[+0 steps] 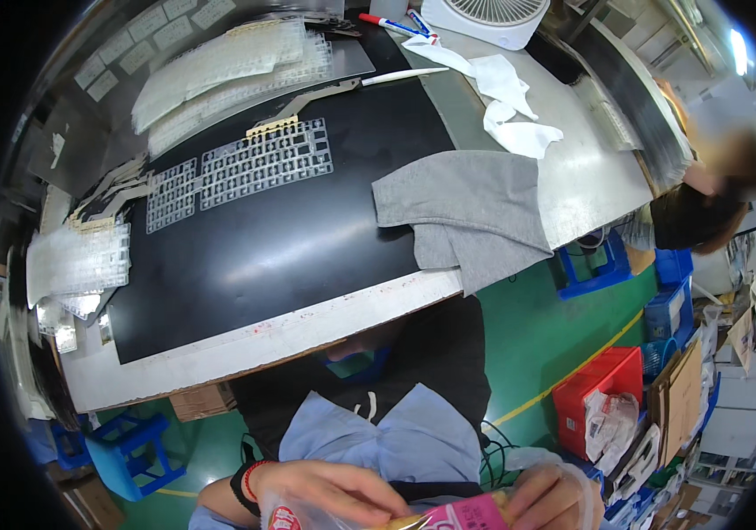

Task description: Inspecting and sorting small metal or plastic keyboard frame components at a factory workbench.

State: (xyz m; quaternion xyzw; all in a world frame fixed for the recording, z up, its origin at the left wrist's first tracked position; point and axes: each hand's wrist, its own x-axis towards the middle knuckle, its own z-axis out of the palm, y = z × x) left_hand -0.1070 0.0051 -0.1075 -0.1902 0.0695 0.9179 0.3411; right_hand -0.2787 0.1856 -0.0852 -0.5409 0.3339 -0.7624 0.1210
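Observation:
At the bottom edge, both my hands hold a clear plastic snack packet [448, 514] with pink and red printing. My left hand [329, 490], with a red and black band at the wrist, grips the packet's left side. My right hand [550, 499] pinches its right side. The packet is partly cut off by the picture's lower edge. Above my hands lies the black mat [289, 238] on the white workbench [245, 340], with a clear keyboard membrane sheet [245, 168] flat on it.
A grey cloth [471, 212] hangs over the bench's front edge. Stacks of clear sheets [77, 261] sit at left and back. White rags [506, 102] and a fan [484, 18] are at the back. A person [705, 199] sits at right near red [599, 384] and blue crates [669, 309].

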